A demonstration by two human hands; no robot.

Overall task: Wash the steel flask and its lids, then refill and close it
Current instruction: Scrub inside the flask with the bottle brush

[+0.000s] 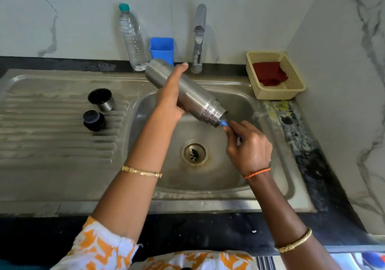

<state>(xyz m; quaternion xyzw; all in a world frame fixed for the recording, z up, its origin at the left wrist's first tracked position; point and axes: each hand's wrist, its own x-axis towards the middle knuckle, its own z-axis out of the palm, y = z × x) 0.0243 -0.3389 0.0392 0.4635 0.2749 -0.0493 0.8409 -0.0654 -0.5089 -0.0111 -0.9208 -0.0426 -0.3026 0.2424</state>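
Note:
My left hand (169, 101) grips the steel flask (191, 94) around its middle, holding it tilted over the sink bowl (239, 103) with its open threaded mouth pointing down to the right. My right hand (249, 146) pinches a blue brush handle (224, 123) whose far end is inside the flask's mouth; the bristles are hidden. The steel cup lid (101, 99) stands on the draining board (52, 136) at the left. The black stopper lid (94, 120) sits just in front of it.
The tap (199, 40) rises behind the bowl with no water running. A clear plastic water bottle (132, 38) and a blue tub (162, 48) stand at the back wall. A cream basket (275, 74) with a red cloth sits at the right.

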